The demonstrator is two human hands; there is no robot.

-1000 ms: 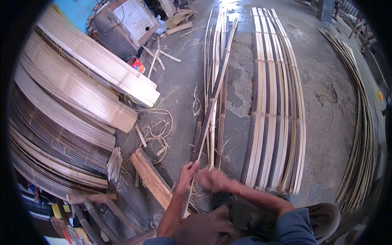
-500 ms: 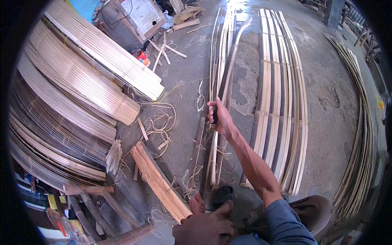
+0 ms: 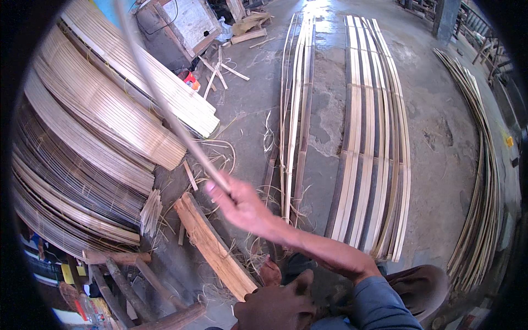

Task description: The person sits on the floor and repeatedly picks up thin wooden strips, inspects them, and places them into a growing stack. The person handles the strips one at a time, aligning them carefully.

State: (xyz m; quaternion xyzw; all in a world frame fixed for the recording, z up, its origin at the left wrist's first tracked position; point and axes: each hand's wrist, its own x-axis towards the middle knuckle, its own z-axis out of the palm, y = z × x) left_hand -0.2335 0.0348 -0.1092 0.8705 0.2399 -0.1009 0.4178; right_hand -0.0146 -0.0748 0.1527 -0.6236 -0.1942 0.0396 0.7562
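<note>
My right hand (image 3: 239, 209) is closed around one end of a long bamboo strip (image 3: 159, 102). The strip slants up and left, past the stacked slats, and is smeared by motion. Right of the hand, a narrow row of loose bamboo strips (image 3: 297, 126) lies lengthwise on the floor. Farther right, a wider row of split bamboo strips (image 3: 367, 137) shows pale and dark bands. Below the hand, a thick split bamboo piece (image 3: 214, 245) rests at a slant, its lower end at my brown-clad knee (image 3: 278, 308). My left hand does not show.
Bundles of bamboo slats (image 3: 104, 110) fill the left side. A wooden stool frame (image 3: 124, 286) stands at lower left. Twine and fibre scraps (image 3: 220, 159) litter the concrete floor. Thin strips (image 3: 476, 165) lie far right. A red container (image 3: 190, 81) sits near a wooden box (image 3: 181, 25).
My right hand has moved left and nearer to me, away from the narrow row. The bamboo strip in it has swung from pointing ahead to pointing up and left.
</note>
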